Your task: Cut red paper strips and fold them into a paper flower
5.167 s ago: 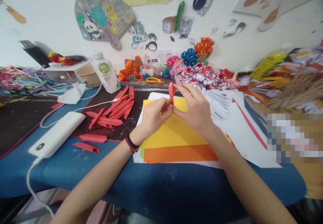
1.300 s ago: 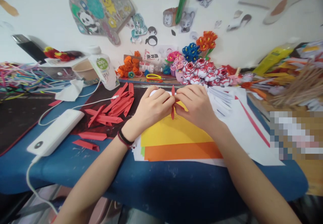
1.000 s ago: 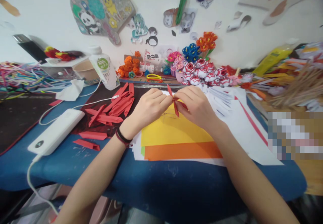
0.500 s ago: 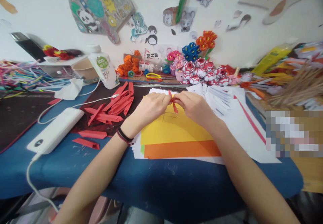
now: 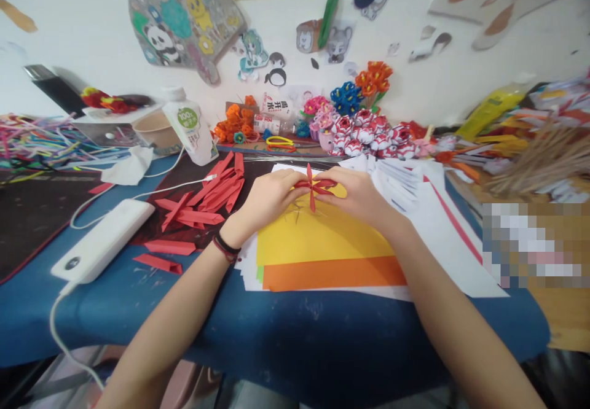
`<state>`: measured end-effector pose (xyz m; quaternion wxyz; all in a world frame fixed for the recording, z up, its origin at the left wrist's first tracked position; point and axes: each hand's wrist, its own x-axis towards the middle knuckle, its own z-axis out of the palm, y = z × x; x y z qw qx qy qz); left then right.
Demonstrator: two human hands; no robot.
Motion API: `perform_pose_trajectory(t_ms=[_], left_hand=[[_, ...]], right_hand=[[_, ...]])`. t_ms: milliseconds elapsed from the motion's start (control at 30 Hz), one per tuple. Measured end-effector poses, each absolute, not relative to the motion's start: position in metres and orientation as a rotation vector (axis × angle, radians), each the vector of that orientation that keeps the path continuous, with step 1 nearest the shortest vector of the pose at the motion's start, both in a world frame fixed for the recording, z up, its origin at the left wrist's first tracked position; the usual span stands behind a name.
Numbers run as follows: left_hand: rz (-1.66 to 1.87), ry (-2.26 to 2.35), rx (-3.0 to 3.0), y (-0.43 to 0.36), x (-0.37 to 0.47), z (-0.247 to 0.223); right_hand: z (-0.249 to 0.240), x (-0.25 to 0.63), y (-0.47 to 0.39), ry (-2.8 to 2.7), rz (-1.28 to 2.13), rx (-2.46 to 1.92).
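Note:
Between my two hands is a red folded-paper flower [image 5: 311, 188] with narrow pointed petals spread like a cross. My left hand [image 5: 271, 195] pinches its left petal between thumb and fingers. On the other side, my right hand [image 5: 356, 191] grips the right petal the same way. Below them lies a stack of yellow paper [image 5: 318, 237] over orange paper [image 5: 332, 274], with a few thin wire-like pieces [image 5: 297, 211] on top. Several red folded paper strips [image 5: 216, 191] are heaped left of my left hand.
A white power bank [image 5: 104, 240] with cables sits at the left. White paper sheets [image 5: 447, 249] lie to the right. Along the wall stand a white bottle [image 5: 191, 126], yellow-handled pliers [image 5: 280, 144], and red-and-white paper flowers [image 5: 369, 132]. Wooden sticks [image 5: 548, 151] are at far right.
The red petals have fanned out from a narrow upright shape into an open cross. Both hands have shifted slightly apart, showing more of the flower between them.

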<state>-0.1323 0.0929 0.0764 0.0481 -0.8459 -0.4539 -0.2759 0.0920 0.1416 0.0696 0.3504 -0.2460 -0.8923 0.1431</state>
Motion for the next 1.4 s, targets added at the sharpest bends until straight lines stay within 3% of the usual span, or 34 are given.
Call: perform_pose_trajectory(t_ms=[133, 800, 1033, 1400], left_hand=[[-1.029, -1.409, -2.73, 0.095, -0.135, 0.08], [-1.009, -1.437, -2.676, 0.088, -0.127, 0.081], [-0.887, -1.439, -2.385, 0.085, -0.121, 0.072], [-0.796, -1.424, -2.087, 0.081, -0.11, 0.056]], right_hand=[[0.071, 0.093, 0.141, -2.289, 0.339, -0.608], [0.074, 0.089, 0.139, -2.207, 0.481, -0.668], [0.075, 0.086, 0.135, -1.973, 0.123, -0.829], [0.07, 0.076, 0.124, -2.113, -0.338, -0.895]])
